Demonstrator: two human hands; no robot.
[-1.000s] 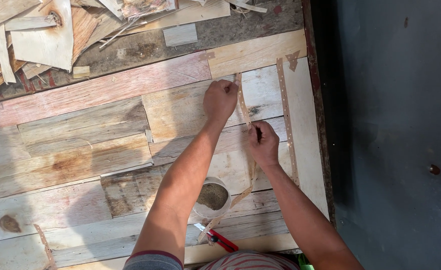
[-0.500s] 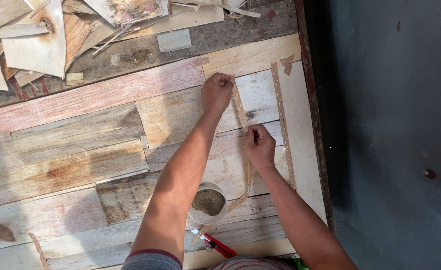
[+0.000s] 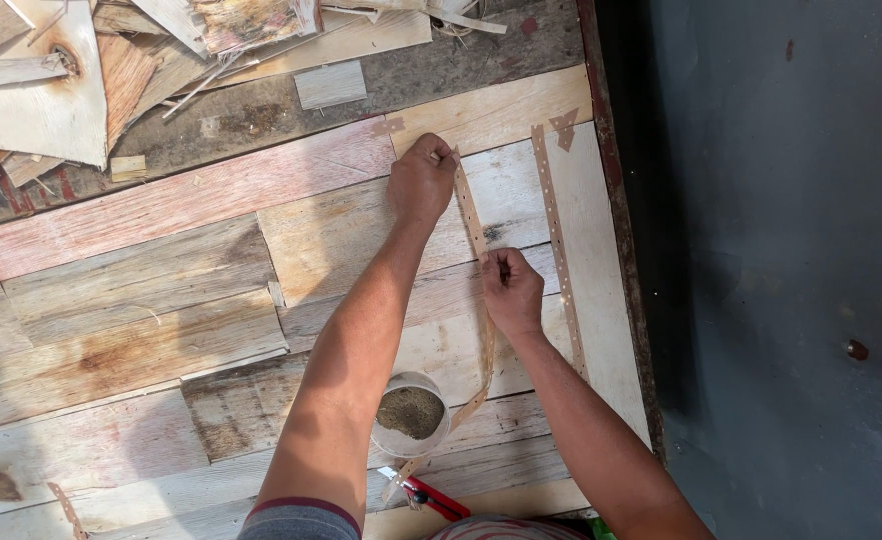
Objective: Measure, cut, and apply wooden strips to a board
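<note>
Centrally, near the top of the patchwork of veneer sheets (image 3: 161, 300): left hand (image 3: 421, 182) pressed flat-fisted, fingers curled down onto the upper end of a thin brown tape strip (image 3: 471, 215), pinning it to the pale wood. Just below and to the right: right hand (image 3: 511, 290), fingers pinched shut on the same strip where it crosses a seam between two sheets. Strip running from the left hand down through the right hand, then on toward the bottom of the frame, loose and curving past a small round container (image 3: 411, 415) of greyish-brown paste or powder sitting between the two forearms. Red-handled cutter (image 3: 431, 495) lying at bottom centre, just beside the loose tail of the strip. Further right, a second perforated strip (image 3: 556, 240) already lying along the sheets, parallel to the first, with a small triangular patch (image 3: 564, 128) at its top end. Upper left of the frame: heap of torn veneer scraps (image 3: 61, 90) on dark boards, with one small rectangular offcut (image 3: 329, 85) lying apart. Right third of the frame: dark grey floor (image 3: 781, 280).
</note>
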